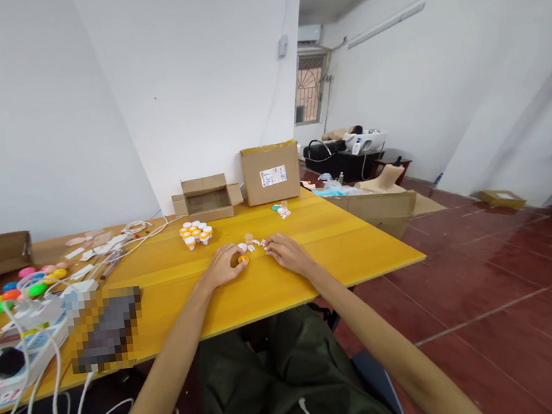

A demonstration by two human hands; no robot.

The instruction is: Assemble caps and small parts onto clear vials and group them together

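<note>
My left hand (223, 266) is closed, thumb and fingers pinching a small round orange piece (243, 260) just above the yellow table. Across from it, my right hand (285, 252) has its fingertips together at a small white plastic piece (263, 243). Between the hands lie several small white parts (251, 248). A small clear cup-like piece (249, 238) stands just behind them. Beyond my left hand is a cluster of small white-and-orange pieces (196, 232). Farther back, before the closed carton, sit more small white and green parts (282, 210).
An open cardboard box (209, 211) and a taped carton (271, 174) stand at the table's back edge. To the left are a power strip (60, 324) with white cables, a blurred dark device (107, 327) and colourful round objects (30, 281). The table edge (364, 277) runs at right.
</note>
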